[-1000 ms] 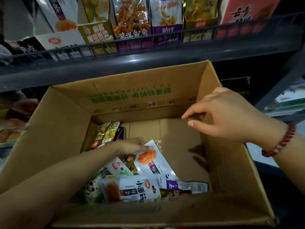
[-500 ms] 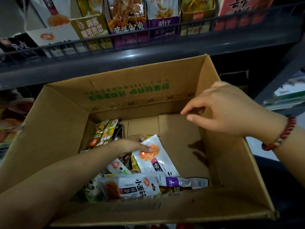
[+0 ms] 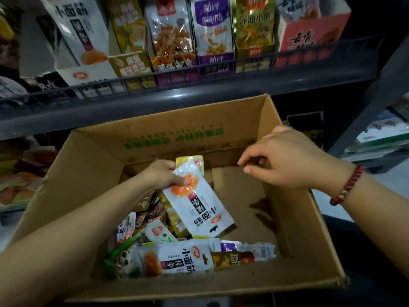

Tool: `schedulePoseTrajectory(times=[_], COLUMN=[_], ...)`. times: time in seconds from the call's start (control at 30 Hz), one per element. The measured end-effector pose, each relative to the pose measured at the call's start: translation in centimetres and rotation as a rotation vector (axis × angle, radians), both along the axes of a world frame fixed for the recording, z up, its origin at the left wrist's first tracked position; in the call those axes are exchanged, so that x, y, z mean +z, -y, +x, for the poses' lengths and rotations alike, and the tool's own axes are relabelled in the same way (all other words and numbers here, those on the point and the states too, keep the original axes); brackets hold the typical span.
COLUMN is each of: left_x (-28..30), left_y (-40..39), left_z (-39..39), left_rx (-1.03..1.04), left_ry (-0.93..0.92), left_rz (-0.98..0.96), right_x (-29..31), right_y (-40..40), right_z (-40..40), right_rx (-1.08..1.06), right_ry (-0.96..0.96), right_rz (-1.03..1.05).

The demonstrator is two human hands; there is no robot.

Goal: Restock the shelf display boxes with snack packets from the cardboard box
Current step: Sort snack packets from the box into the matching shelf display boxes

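Under the left thumb sits a white snack packet point(image 3: 197, 201), and the left hand point(image 3: 164, 177) is pinching its top end, thumb on the printed orange picture, the other fingers hidden behind. A yellow-topped packet point(image 3: 190, 161) pokes out just behind those fingers, seemingly caught in the same pinch; whether the grip truly has it, I cannot tell. The white one hangs tilted, its lower end down among the loose packets point(image 3: 177, 251) heaped in the near-left of the cardboard box point(image 3: 294, 244).

Over on the far-right side, the right hand point(image 3: 292, 160) rests on the box wall, fingers loosely curled, forefinger and thumb close together, pinching nothing I can make out.

Now the risks. That is a grip on one slick corner only: lift fast and the packet could swing, slip from the thumb and drop back into the heap. The yellow one behind could slide free too. And if the right hand lets the wall go, the box may tip or shift.

Writing: the held packet reads 小面筋 with 辣条 on a dark band, upside down from here. The same words show on a packet point(image 3: 177, 260) lying near the front wall. Green characters run along the far inner wall, inverted, too blurred to read. Beyond the fingers, up on the shelf point(image 3: 199, 91), a white display box point(image 3: 88, 72) carries a matching 小面筋 pack. A gold pack there looks like 深海小鱼, though it is blurred.
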State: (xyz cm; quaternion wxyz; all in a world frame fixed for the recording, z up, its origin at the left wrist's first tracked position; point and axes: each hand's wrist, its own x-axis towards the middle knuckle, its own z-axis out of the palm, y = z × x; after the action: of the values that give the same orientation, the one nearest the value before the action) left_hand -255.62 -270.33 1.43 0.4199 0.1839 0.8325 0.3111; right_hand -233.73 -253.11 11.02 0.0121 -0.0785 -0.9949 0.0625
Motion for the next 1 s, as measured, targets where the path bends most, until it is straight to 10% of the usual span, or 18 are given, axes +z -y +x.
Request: schedulePoseTrajectory(times=[0.3,0.73,1.0], left_x=[9.2,11.7,12.4], left_y=[3.3,3.9,2.3], left_z=[4.8,6.9,8.5], left_rx=[0.264,0.832,0.873], left_ry=[-0.046,0.546,0.539], left_rz=[0.491,1.051,1.209], right_x=[0.7,2.6,3.2], right_y=[1.3,2.9,7.9], right_z=[-0.6,-3.9,-6.0], right_rx=[-0.087,-0.683,-0.564], right_ry=[-0.002,-0.364,-0.309], right_rz=[-0.096,-1.343,-1.982])
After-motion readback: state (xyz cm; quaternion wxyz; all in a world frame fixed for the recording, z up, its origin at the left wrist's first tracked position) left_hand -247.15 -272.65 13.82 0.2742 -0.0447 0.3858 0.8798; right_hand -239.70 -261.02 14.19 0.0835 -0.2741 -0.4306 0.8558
